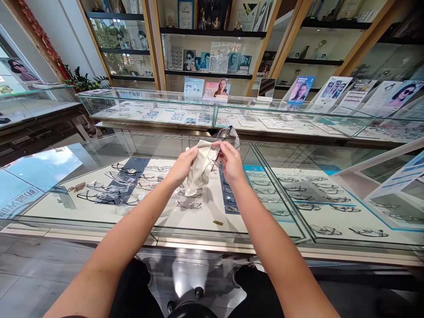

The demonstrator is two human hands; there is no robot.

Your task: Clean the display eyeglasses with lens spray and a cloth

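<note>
Cleaning cloth (198, 172): soft fabric, beige, matt, falling in loose folds.
Eyeglasses (229, 134): clear glossy lenses; thin dark frame, material too fine to tell.
Display counter (66, 170): clear sheet glass, smooth and highly glossy, mirroring sky on its top.
Case lining (205, 214): off-white panel, flat and matt.
Spectacle frames (99, 196) in the case: thin wire-like metal alongside dark, shiny plastic.
Small cylinder (217, 222): brass-coloured metal, polished.
Shelf uprights (155, 44): warm-toned wood, smooth, satin sheen.
Shelves (212, 33): dark boards, smooth, low gloss.
Brochures (300, 90): printed paper or card, coated, light sheen.
Floor tiles (26, 282): grey, stone-like, polished and reflective.
</note>
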